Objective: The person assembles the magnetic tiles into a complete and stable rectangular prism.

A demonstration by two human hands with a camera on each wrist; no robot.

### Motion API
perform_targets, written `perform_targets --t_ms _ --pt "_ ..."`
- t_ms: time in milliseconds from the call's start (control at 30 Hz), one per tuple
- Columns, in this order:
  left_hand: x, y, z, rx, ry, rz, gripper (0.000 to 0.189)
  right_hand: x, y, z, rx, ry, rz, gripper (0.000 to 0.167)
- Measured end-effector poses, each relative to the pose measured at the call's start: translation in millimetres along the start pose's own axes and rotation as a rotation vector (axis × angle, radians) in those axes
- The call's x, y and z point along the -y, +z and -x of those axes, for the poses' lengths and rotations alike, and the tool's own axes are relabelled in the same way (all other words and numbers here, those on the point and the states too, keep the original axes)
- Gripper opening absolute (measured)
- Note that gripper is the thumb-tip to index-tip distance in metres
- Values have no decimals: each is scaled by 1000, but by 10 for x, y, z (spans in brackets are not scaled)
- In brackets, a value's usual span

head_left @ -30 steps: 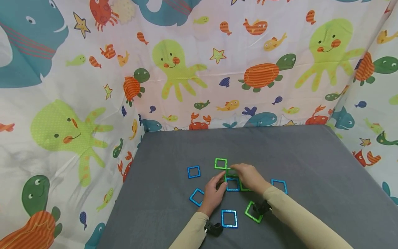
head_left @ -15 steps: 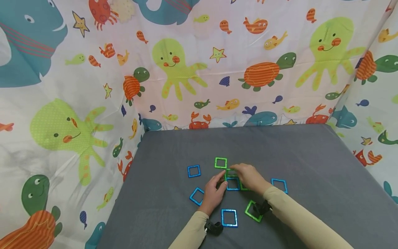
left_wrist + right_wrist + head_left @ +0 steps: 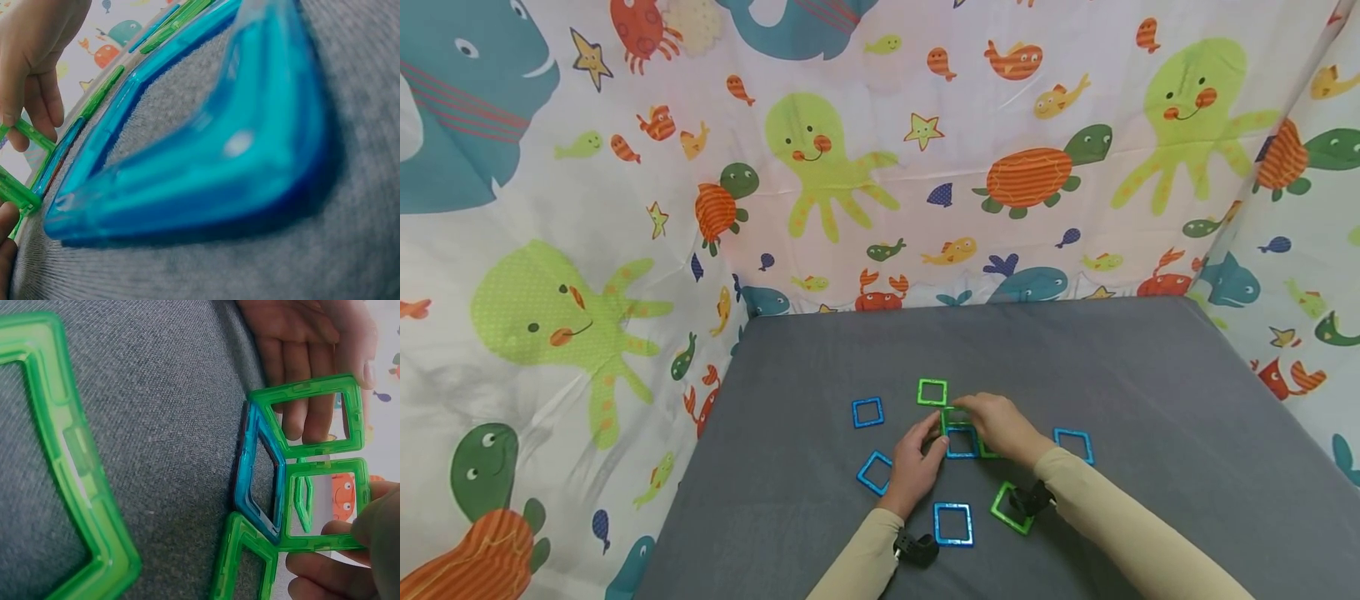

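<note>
Square frame-shaped magnetic tiles make a small cluster mid-table. A blue magnetic tile (image 3: 962, 456) lies flat at its centre. My left hand (image 3: 913, 467) holds one upright green magnetic tile (image 3: 312, 387) on the blue tile's left edge, thumb at the tile's upper corner and fingers behind it. At the back edge, my right hand (image 3: 1002, 429) pinches another upright green magnetic tile (image 3: 325, 542) between thumb and fingers. These two green tiles stand close together at one corner. A third green magnetic tile (image 3: 225, 565) lies flat against the blue one's right side, partly under my right hand.
Loose blue tiles lie left (image 3: 868, 400), at front (image 3: 953, 544) and right (image 3: 1073, 432); one blue tile (image 3: 861, 477) sits beside my left hand. A green tile (image 3: 932, 382) lies behind the cluster, another (image 3: 997, 498) under my right wrist. Printed curtains surround the grey table (image 3: 820, 358).
The right hand's green tile has shifted very slightly toward the left hand's tile at the corner. Both hands otherwise keep their places.
</note>
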State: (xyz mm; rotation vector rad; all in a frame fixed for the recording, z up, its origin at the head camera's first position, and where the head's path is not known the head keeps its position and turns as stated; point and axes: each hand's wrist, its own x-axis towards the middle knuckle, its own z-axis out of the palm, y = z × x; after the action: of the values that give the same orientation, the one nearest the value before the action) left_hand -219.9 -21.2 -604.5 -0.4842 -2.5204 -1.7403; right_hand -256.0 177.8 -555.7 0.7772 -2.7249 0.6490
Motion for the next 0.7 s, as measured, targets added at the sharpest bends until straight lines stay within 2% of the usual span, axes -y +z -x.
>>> perform_targets --t_ms 400,700 --pt "20 10 -13 1 0 -1 47 16 -1 -19 33 -12 -12 26" --pt "-6 -4 2 2 17 -4 48 18 8 -28 7 -39 -14 26"
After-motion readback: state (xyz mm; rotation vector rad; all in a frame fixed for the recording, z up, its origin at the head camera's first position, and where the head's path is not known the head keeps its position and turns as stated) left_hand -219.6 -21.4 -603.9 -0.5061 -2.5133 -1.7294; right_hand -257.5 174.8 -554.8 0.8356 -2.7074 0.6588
